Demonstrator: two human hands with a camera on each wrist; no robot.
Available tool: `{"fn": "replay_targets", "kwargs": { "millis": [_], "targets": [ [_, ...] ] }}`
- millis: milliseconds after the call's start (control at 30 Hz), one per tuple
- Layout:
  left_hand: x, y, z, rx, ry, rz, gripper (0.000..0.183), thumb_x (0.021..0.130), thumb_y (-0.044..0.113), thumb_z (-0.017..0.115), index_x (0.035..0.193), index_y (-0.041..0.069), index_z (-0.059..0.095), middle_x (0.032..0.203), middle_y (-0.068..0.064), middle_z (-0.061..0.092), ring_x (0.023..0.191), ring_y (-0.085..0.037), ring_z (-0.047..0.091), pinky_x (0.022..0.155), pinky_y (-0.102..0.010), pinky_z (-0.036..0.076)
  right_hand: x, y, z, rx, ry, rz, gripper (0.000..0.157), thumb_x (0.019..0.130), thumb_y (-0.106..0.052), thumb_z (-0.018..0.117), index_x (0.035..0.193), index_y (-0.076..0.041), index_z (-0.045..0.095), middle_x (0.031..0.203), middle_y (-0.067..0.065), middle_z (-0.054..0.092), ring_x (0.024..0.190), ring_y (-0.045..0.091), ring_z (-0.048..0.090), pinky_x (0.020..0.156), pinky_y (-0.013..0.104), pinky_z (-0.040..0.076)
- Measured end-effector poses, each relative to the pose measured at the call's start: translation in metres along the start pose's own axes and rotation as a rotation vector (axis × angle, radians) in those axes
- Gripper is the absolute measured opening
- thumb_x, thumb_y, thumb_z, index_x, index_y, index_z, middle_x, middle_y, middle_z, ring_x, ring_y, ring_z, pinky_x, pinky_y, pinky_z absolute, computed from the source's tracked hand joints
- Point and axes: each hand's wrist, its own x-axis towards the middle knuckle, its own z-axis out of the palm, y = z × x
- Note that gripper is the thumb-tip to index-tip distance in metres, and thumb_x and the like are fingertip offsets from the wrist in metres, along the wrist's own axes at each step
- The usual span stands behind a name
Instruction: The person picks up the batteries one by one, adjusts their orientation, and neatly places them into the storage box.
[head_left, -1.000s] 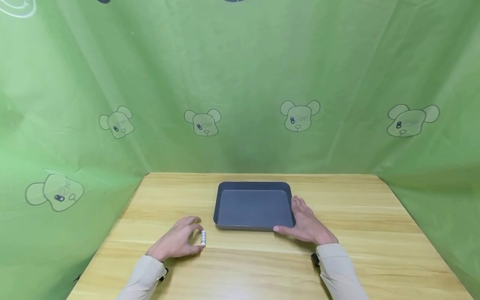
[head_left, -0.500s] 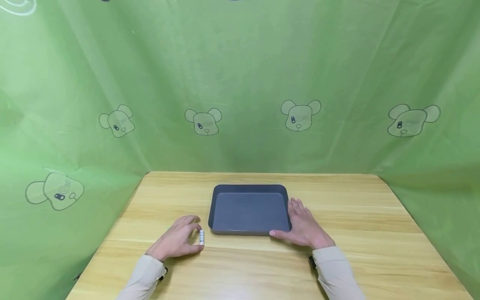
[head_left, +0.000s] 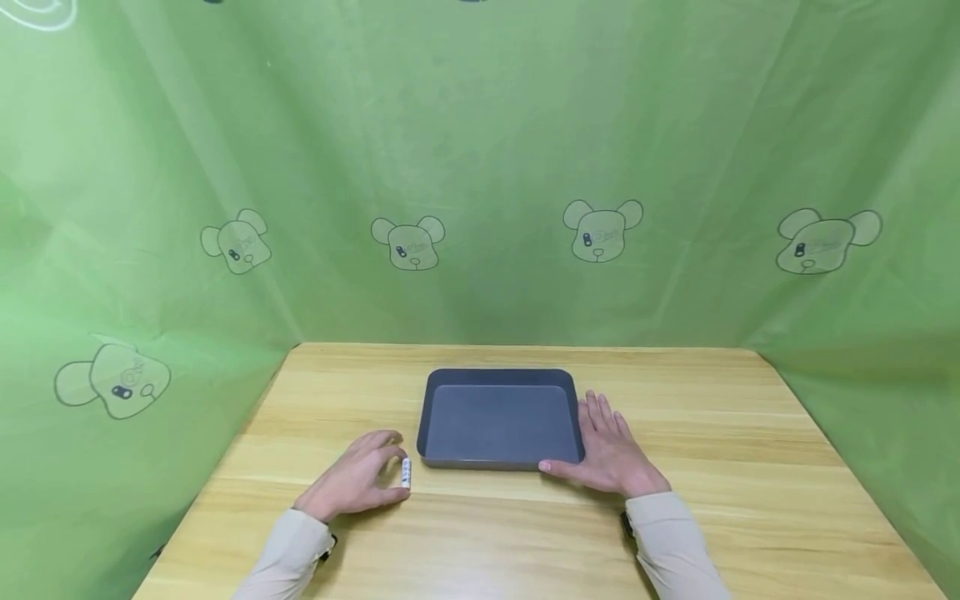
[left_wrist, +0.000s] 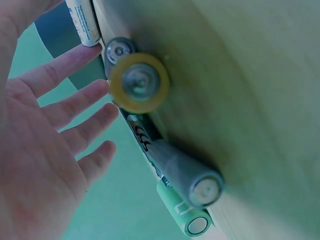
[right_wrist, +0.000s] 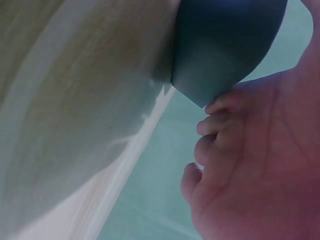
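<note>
My left hand pinches a small white battery upright between thumb and forefinger, left of a dark grey rectangular tray. In the left wrist view this white battery is at the top, the other fingers spread below it. Several more batteries show there past the fingertips: a thick yellow-rimmed one, a small grey one, a dark grey one and a green one. In the head view, the left hand hides these. My right hand lies with straight fingers along the tray's right side, thumb at its front edge.
A light wooden table carries everything. Green curtains printed with bear heads hang behind it and at both sides.
The tray has slid slightly left and toward me, with my right hand moving along at its corner. During the last half second both have stayed nearly still. My left hand keeps its place.
</note>
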Motion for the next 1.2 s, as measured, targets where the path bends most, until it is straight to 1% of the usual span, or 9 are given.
{"fn": "replay_targets", "kwargs": {
  "millis": [167,333,433,533,633,767,933,1067,1200],
  "targets": [
    [0.001,0.0,0.0,-0.032,0.01,0.0,0.05,0.076,0.046,0.079,0.111,0.011,0.069,0.135,-0.01,0.057,0.126,-0.029,0.054,0.112,-0.049,0.043,-0.001,0.0,0.0,-0.003,0.015,-0.005,0.129,0.073,-0.083,0.057,0.152,0.01,0.016,0.163,0.029,0.008,0.151,0.046,0.009,0.123,0.063,0.012],
    [0.001,-0.004,-0.005,-0.055,0.038,-0.031,0.049,0.074,0.044,0.081,0.109,0.011,0.07,0.124,-0.001,0.057,0.109,-0.016,0.057,0.098,-0.038,0.053,0.0,0.0,0.001,0.003,0.011,-0.005,0.129,0.073,-0.083,0.057,0.152,0.01,0.015,0.163,0.029,0.008,0.151,0.046,0.008,0.123,0.063,0.01],
    [0.002,-0.006,-0.012,-0.076,0.061,-0.047,0.049,0.074,0.04,0.082,0.112,0.01,0.07,0.116,0.001,0.055,0.101,-0.013,0.054,0.09,-0.033,0.054,0.0,0.001,0.001,0.009,0.003,-0.001,0.13,0.072,-0.084,0.057,0.152,0.01,0.015,0.163,0.029,0.007,0.151,0.046,0.008,0.123,0.063,0.01],
    [0.004,-0.006,-0.02,-0.106,0.073,-0.059,0.051,0.076,0.037,0.082,0.116,0.009,0.068,0.113,-0.001,0.055,0.101,-0.016,0.054,0.091,-0.034,0.054,0.0,0.001,0.0,0.014,-0.001,0.001,0.13,0.072,-0.084,0.057,0.152,0.01,0.014,0.162,0.029,0.008,0.151,0.047,0.008,0.123,0.064,0.01],
    [0.006,-0.006,-0.025,-0.136,0.075,-0.089,0.053,0.077,0.036,0.081,0.12,0.008,0.066,0.115,-0.006,0.055,0.105,-0.021,0.054,0.095,-0.037,0.054,-0.001,0.001,0.0,0.016,-0.002,0.001,0.131,0.072,-0.084,0.057,0.152,0.01,0.014,0.162,0.029,0.008,0.151,0.047,0.008,0.122,0.064,0.01],
    [0.011,-0.007,-0.028,-0.157,0.092,-0.113,0.053,0.078,0.037,0.081,0.121,0.009,0.065,0.117,-0.006,0.054,0.11,-0.024,0.053,0.097,-0.039,0.053,-0.002,0.002,0.001,0.021,-0.005,0.003,0.131,0.072,-0.083,0.058,0.152,0.01,0.014,0.162,0.029,0.008,0.151,0.047,0.008,0.123,0.063,0.01],
    [0.019,-0.007,-0.029,-0.155,0.125,-0.094,0.052,0.078,0.038,0.081,0.12,0.012,0.066,0.114,-0.002,0.052,0.109,-0.021,0.051,0.098,-0.039,0.053,-0.002,0.002,0.001,0.022,-0.001,0.004,0.13,0.072,-0.083,0.057,0.152,0.01,0.014,0.162,0.029,0.009,0.151,0.046,0.009,0.122,0.064,0.01],
    [0.026,-0.006,-0.032,-0.179,0.127,-0.085,0.053,0.078,0.037,0.081,0.121,0.012,0.065,0.11,-0.003,0.053,0.109,-0.018,0.05,0.102,-0.042,0.051,-0.002,0.002,0.001,0.021,-0.005,0.006,0.131,0.072,-0.084,0.057,0.152,0.009,0.014,0.162,0.029,0.008,0.151,0.046,0.008,0.123,0.064,0.009],
    [0.034,-0.005,-0.036,-0.199,0.117,-0.084,0.054,0.078,0.038,0.081,0.122,0.012,0.065,0.105,-0.004,0.053,0.107,-0.021,0.052,0.102,-0.043,0.05,-0.002,0.002,0.001,0.023,-0.018,0.01,0.131,0.072,-0.085,0.056,0.153,0.009,0.013,0.163,0.028,0.006,0.152,0.045,0.007,0.123,0.063,0.008]
  ]
}}
